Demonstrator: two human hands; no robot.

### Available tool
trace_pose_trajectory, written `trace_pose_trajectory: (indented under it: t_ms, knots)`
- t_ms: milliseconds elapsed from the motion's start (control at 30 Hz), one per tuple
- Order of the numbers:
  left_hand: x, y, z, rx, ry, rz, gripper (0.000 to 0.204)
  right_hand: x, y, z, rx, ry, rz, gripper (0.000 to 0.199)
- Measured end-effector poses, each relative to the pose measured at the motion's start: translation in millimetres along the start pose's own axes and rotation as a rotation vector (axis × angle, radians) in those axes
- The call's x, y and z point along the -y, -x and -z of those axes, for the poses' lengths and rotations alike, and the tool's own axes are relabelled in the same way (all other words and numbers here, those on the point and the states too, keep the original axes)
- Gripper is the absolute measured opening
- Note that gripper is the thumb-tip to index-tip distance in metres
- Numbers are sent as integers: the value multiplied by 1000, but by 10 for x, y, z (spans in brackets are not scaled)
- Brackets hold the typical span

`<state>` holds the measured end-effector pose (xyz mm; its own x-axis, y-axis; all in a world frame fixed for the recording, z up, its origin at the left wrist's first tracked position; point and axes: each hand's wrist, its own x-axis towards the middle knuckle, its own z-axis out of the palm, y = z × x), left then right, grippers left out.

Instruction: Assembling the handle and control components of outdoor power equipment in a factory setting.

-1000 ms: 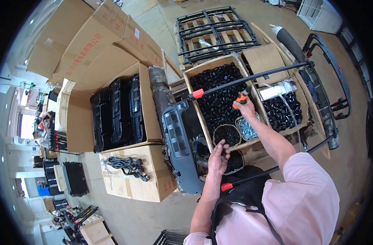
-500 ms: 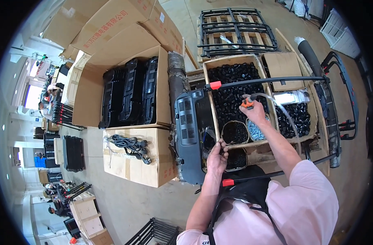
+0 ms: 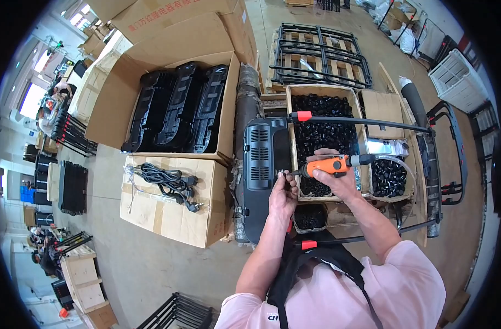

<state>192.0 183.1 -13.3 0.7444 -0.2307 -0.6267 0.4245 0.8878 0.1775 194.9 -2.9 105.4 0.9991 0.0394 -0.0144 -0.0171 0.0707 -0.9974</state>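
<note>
My right hand point(image 3: 342, 183) is wrapped round an orange air screwdriver point(image 3: 331, 165), whose clear hose point(image 3: 396, 157) runs off to the right. Its bit points left toward the black vented plastic housing point(image 3: 259, 156). Beside the bit tip, my left hand point(image 3: 283, 196) is closed in a pinch at the housing's right edge. Whatever lies between those fingertips is too small to make out. Black tubes point(image 3: 365, 122) with red end pieces extend rightward from the housing, one on the far side and one near me.
Below the tubes stands a divided crate of black plastic caps point(image 3: 324, 118). A small tub of dark fasteners point(image 3: 311, 217) is nearer me. At left, an open carton point(image 3: 105, 115) holds black housings point(image 3: 176, 109); cables point(image 3: 165, 181) lie on a closed box point(image 3: 152, 214). Black frames point(image 3: 322, 55) rest on a pallet behind.
My right hand has brought the screwdriver left and nearer, from over the caps to the housing's edge. My left hand has moved up and slightly left, from the crate's edge to the bit tip.
</note>
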Motion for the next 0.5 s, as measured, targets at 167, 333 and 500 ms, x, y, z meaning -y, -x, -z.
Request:
trace_pose_trajectory:
  t_ms: [167,333,500]
  knots:
    - [-155,3,63,89,38,25,24,-44,-27,-203,-4,25,8,61]
    - [-285,-26,144,148,80,68,24,-44,-57,-350,-24,67,12,59]
    - [-359,-56,173,166,110,101,29,26,-130,-500,-21,93,30,58]
